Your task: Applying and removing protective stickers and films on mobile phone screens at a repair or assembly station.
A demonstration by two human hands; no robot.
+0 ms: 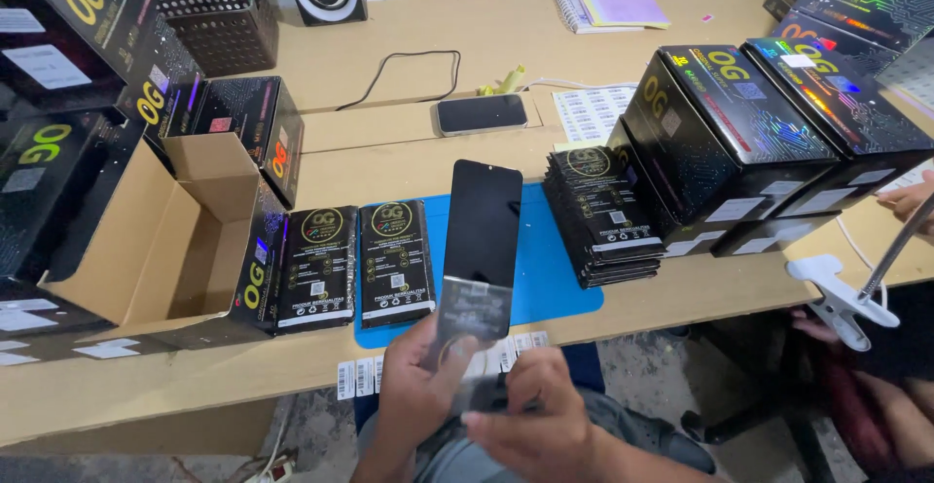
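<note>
**One screen panel held up over the desk edge**

Head view: one black screen panel (484,225) stands upright in the hands, its top over the blue mat (559,269), its lower end inside a clear sleeve (474,310). Just left of the hands, two flat black packs (355,264) lie side by side, one partly on the mat. To the right of the panel sits one stack of the same packs (598,215). Beyond that stack, three large black cartons (769,123) lean in a row, with more at the far right corner. Far left of the hands stands one open cardboard box (170,250), with further black cartons around it. Past the panel, one phone (481,113) lies face up, a black cable (409,74) behind it and a label sheet (589,111) to its right. One strip of barcode labels (360,378) hangs at the desk edge, just beside the left hand. One white clamp (842,298) grips the edge well to the right, near another person's hand (910,196).

The left hand (418,391) grasps the sleeve's lower end, thumb across its front. The right hand (530,425) sits just below, fingers curled, pinching the sleeve's bottom edge. Both wrists rise from the lap.
</note>
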